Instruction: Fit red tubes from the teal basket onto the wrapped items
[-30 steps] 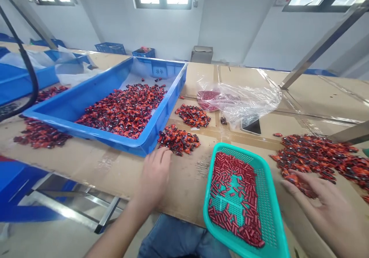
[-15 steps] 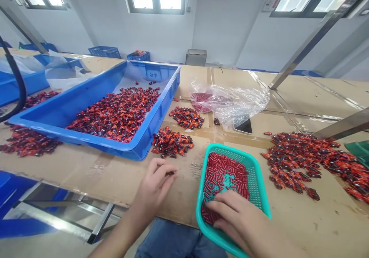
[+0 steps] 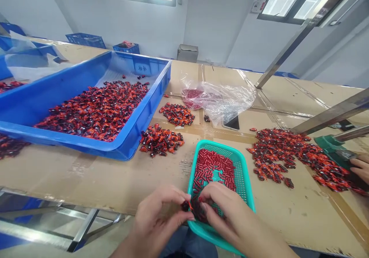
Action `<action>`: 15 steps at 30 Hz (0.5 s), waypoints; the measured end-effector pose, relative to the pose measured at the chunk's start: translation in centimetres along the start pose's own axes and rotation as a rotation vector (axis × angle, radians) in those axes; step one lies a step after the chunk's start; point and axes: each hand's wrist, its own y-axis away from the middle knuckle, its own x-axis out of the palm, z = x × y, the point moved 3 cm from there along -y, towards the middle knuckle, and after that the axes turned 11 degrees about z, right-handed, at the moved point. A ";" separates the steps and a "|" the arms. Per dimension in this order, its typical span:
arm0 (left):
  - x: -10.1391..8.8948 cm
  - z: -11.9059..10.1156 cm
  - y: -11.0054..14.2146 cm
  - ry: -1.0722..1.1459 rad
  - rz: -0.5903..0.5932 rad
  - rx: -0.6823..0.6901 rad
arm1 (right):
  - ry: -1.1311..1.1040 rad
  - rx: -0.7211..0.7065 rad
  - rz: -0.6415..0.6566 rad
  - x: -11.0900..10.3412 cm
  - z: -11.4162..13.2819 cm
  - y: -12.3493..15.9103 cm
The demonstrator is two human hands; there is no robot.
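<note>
We noted the table (image 3: 95, 175) first, covered in taped cardboard, running the width of the view. On its left stood the blue crate (image 3: 121, 144), holding a wide heap of red-and-black parts (image 3: 95, 108). A second crate (image 3: 17, 52) with plastic sheet lay far left. Loose piles of the same parts sat on the cardboard: a long spread (image 3: 291, 154) to the right of the basket, a pile (image 3: 161, 139) just beside the crate's near corner, and a smaller pile (image 3: 176, 114) behind it. A clear bag (image 3: 225, 98) with red pieces inside lay beyond those, partly over a phone (image 3: 231, 123).

The teal basket (image 3: 245, 173) sat at the near edge of the table, tilted over it, with red tubes (image 3: 211, 167) strewn across its mesh floor.

Both our hands met at the basket's near left corner. The left hand (image 3: 157, 221) had thumb and fingers curled in, pinching one small red-and-black part (image 3: 186, 205) at the fingertips, just outside the basket rim. The right hand (image 3: 230, 219) lay over the basket's near end, fingers bent, its tips pinched together on a red tube (image 3: 201, 199) close against that part. We could not tell whether tube and part touched.

At the far right edge another person's hand (image 3: 360, 167) rested by a green tool (image 3: 331, 146).
</note>
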 end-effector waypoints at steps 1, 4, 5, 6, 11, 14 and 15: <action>0.0 -0.3 -0.2 -0.054 0.021 0.067 | -0.066 0.000 -0.020 -0.3 0.5 0.3; 0.1 -1.2 -0.6 -0.248 0.083 0.225 | -0.157 -0.030 -0.030 -0.5 1.9 0.7; 0.2 -1.4 -0.6 -0.301 0.105 0.255 | -0.158 -0.045 -0.043 -0.5 2.2 0.7; 0.2 -1.5 -0.3 -0.349 0.129 0.276 | -0.150 -0.058 -0.060 -0.4 2.4 0.7; 0.9 -1.4 1.3 -0.525 0.212 0.314 | -0.069 -0.051 -0.135 0.6 2.4 0.3; 1.1 -1.8 1.5 -0.539 0.178 0.404 | -0.089 -0.038 -0.176 1.1 2.1 0.0; 1.1 -1.9 1.4 -0.527 0.174 0.393 | -0.122 -0.020 -0.192 1.1 2.1 -0.1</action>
